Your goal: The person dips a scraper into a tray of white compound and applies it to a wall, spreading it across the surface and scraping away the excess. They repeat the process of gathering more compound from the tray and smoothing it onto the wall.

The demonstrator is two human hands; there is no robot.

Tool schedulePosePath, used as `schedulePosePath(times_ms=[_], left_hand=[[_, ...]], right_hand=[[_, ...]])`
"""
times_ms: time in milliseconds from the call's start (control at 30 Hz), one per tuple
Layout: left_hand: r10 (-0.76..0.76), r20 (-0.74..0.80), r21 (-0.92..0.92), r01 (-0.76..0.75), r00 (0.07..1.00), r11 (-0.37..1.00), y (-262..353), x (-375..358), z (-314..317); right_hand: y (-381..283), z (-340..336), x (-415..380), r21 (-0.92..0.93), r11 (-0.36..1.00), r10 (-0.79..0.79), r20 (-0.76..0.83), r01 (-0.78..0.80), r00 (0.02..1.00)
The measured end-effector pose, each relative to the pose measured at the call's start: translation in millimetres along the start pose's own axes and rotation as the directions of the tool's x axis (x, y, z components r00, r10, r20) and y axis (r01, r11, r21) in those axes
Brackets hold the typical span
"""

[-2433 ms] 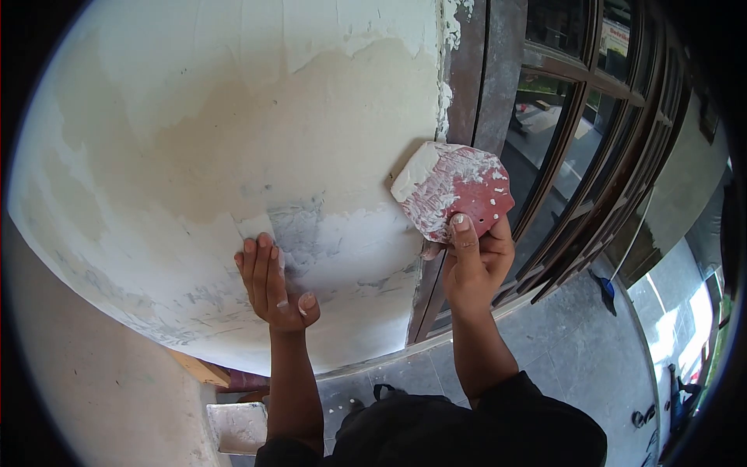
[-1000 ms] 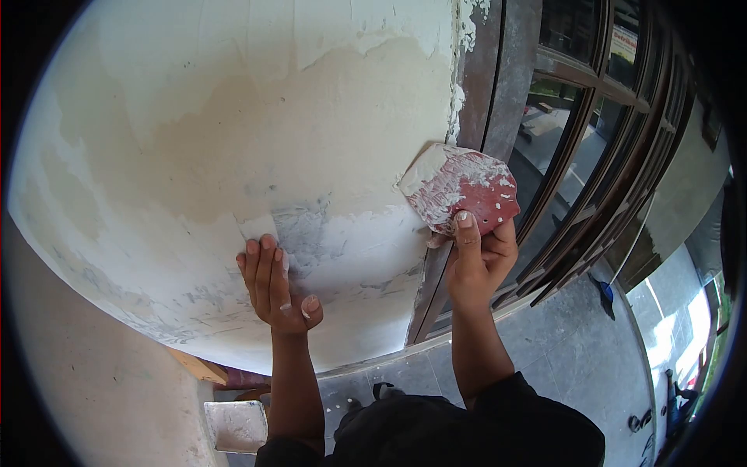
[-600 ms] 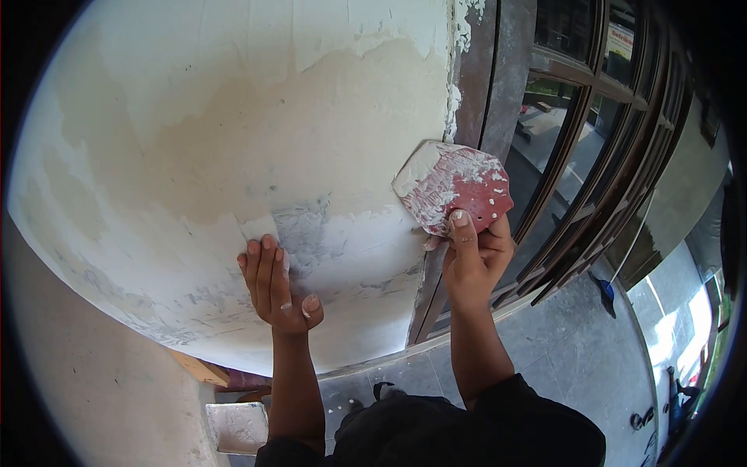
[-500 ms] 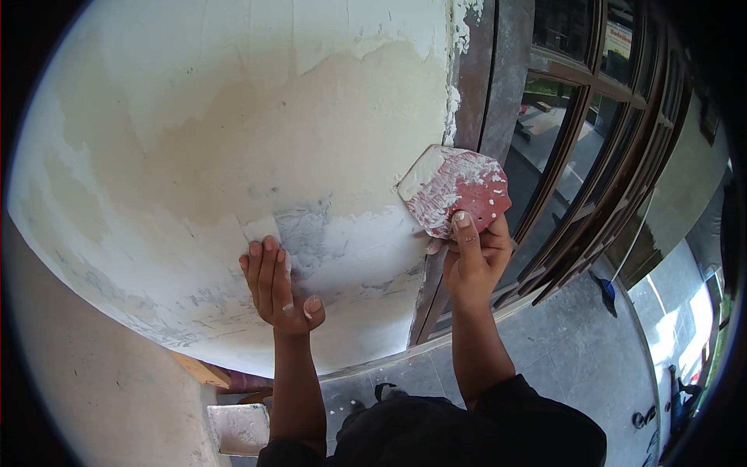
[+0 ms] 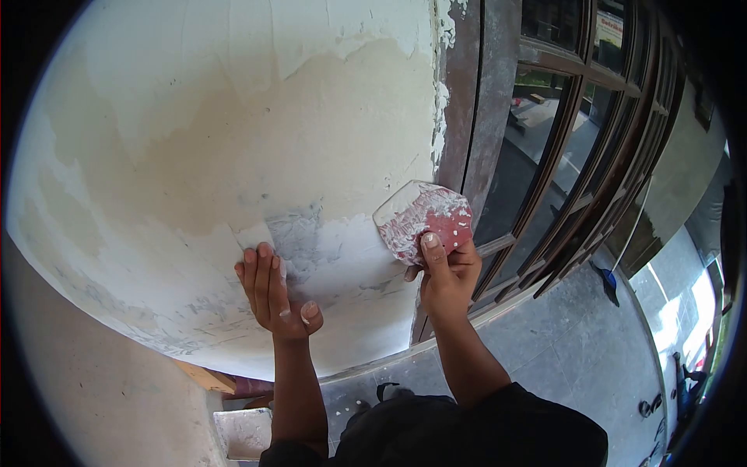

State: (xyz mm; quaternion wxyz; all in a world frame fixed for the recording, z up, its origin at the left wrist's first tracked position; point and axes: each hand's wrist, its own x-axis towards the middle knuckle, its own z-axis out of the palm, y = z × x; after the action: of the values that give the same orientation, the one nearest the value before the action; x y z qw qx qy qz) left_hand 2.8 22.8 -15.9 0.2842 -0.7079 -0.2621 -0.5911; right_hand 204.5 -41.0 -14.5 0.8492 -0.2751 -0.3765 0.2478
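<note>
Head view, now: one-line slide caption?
Right hand holds a red, white-smeared scraper near the brown frame; left hand, palm toward the patchy wall.

Bare left hand, smeared white near the thumb [image 5: 272, 292]: left of centre, back showing, fingers extended upward and close together, thumb spread rightward. Bare left forearm [image 5: 302, 389]: nearly upright, rising from the bottom edge. Bare right hand [image 5: 447, 280]: right of centre, thumb raised in a pinch, fingers bent behind. Bare right forearm [image 5: 471, 359]: slanting up and leftward.
</note>
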Motion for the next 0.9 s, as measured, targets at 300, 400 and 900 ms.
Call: schedulePosePath(times_ms=[300,400,900], left_hand=[[-0.009,0.007,0.006,0.009,1.000,1.000,0.6,-0.1,-0.4],[0.010,0.009,0.008,-0.010,1.000,1.000,-0.8,-0.7,-0.4],[-0.007,0.002,0.012,0.007,1.000,1.000,0.4,0.1,-0.3]], right_hand=[[-13.3,18.2,6.9,0.083,0.995,0.045,0.034,-0.048,0.998],[-6.5,5.4,-10.5,0.034,0.999,0.022,0.015,-0.023,1.000],[-94.5,1.3,92.2,-0.463,0.742,-0.183,0.556,0.485,0.811]])
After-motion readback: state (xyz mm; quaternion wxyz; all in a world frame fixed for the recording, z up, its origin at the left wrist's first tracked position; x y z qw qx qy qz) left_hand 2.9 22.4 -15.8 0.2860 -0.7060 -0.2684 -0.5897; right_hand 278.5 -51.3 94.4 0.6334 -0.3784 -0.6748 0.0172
